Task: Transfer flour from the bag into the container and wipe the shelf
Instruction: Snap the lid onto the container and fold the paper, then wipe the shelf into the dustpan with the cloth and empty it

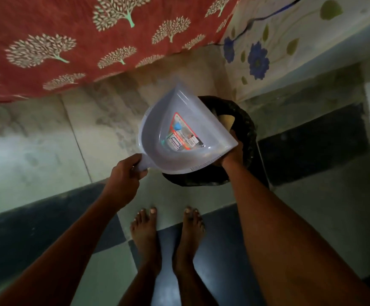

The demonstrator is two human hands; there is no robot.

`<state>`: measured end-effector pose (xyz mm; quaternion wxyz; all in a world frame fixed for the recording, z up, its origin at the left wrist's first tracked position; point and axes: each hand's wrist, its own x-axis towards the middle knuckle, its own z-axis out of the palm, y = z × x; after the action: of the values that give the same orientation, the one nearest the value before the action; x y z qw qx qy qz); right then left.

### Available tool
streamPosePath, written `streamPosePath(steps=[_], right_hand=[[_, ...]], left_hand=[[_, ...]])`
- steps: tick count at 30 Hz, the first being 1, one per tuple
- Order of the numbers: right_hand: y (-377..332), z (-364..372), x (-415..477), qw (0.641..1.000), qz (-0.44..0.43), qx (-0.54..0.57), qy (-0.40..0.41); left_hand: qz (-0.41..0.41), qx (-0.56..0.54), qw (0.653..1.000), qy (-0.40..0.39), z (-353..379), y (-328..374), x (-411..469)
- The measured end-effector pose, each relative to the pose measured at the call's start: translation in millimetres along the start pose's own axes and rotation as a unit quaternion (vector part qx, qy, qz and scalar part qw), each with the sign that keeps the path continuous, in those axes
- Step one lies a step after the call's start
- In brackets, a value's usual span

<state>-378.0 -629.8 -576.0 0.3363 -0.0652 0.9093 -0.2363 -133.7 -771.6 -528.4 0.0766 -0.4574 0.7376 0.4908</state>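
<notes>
- A pale plastic dustpan [179,129] is held tilted above a bin lined with a black bag [243,120]; its flat front edge is at the lower right, over the bin's opening, and its handle points to the lower left.
- Inside the dustpan is a triangular sticker label [184,133] with a red-orange border, a blue patch and small print; the writing is too small and blurred to read, and no brand can be made out.
- The left hand [124,175] is closed around the dustpan's handle.
- The right hand [232,153] is just beside the dustpan's front corner, partly hidden behind it, over the bin rim; whether it grips the pan's edge or the bag cannot be told.
- Within the bin, beyond the dustpan's far edge, a small tan patch [226,120] shows; what it is cannot be told.
- No flour bag, container or shelf is in view; whether any flour lies in the dustpan cannot be told.
- Below the dustpan, the person's two bare feet [166,230] stand on a floor [36,155] of pale and dark tiles.
- Above and left of the dustpan hangs a red cloth [69,40] printed with pale tree motifs.
- Above and right of the dustpan is a cream cloth [267,47] with blue flowers and green leaves.
</notes>
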Motion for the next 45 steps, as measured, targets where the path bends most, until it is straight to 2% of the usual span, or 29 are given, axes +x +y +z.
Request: streamPosePath(steps=[2,5,9,17,23,26,31,34,39,45], right_hand=[[3,-6,9,0.999,-0.012,0.009,0.031],[-3,-18,10,0.994,0.028,0.034,0.103],[0,-43,-21,0.995,-0.023,0.023,0.097],[-10,-105,-116,0.961,-0.022,0.230,0.154],[-45,-183,-233,0.933,-0.039,0.303,0.190],[-66,-231,-306,0.927,-0.039,0.307,0.212],[-83,-302,-425,0.927,-0.048,0.292,0.229],[-88,-335,-480,0.916,-0.040,0.314,0.248],[-81,-381,-523,0.908,-0.047,0.322,0.263],[-76,-438,-504,0.890,-0.076,0.336,0.299]], left_hand=[[-0.002,0.017,1.000,-0.005,1,-1,0],[-0.014,0.033,0.999,-0.010,-4,7,-1],[-0.018,0.024,0.999,-0.025,-17,29,-11],[0.011,0.076,0.997,-0.025,-60,89,-67],[0.054,0.070,0.995,-0.043,-122,171,-156],[0.105,0.075,0.990,-0.049,-159,221,-211],[0.112,0.141,0.982,-0.050,-200,276,-289],[0.103,0.166,0.979,-0.056,-209,303,-331],[0.085,0.189,0.975,-0.084,-203,328,-367],[0.137,0.207,0.958,-0.141,-169,354,-355]])
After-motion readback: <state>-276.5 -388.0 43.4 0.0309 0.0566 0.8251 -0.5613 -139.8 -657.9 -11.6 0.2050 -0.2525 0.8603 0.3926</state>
